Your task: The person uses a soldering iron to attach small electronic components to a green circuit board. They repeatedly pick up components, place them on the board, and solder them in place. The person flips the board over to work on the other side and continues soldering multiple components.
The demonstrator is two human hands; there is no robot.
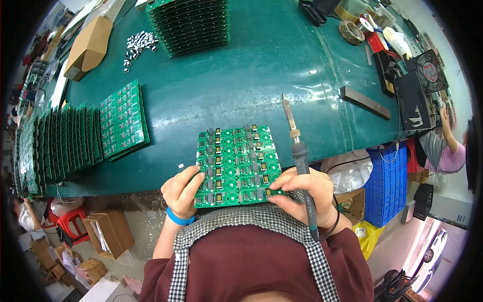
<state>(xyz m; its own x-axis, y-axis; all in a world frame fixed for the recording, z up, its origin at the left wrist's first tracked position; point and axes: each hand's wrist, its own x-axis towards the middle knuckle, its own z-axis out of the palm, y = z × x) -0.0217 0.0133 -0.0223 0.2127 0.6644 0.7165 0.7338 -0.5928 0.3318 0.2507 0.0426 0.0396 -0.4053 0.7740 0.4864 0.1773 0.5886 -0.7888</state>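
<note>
A green circuit board panel [235, 173], set with rows of small black, yellow and grey parts, is held in front of my apron at the table's near edge. My left hand [182, 192], with a blue band at its wrist, grips the panel's left edge. My right hand [317, 194] holds a soldering iron [301, 158] against the palm, its tip pointing up and away over the table. The thumb and forefinger of that hand also pinch the panel's lower right corner. The iron's tip stands apart from the panel, to its right.
On the green table [241, 80], upright rows of circuit boards [65, 143] stand left, with a taller stack [191, 25] at the back. Small black-and-white parts [138, 46] lie near a cardboard box [90, 48]. A dark bar [366, 102] and a black fan unit [420, 90] are right.
</note>
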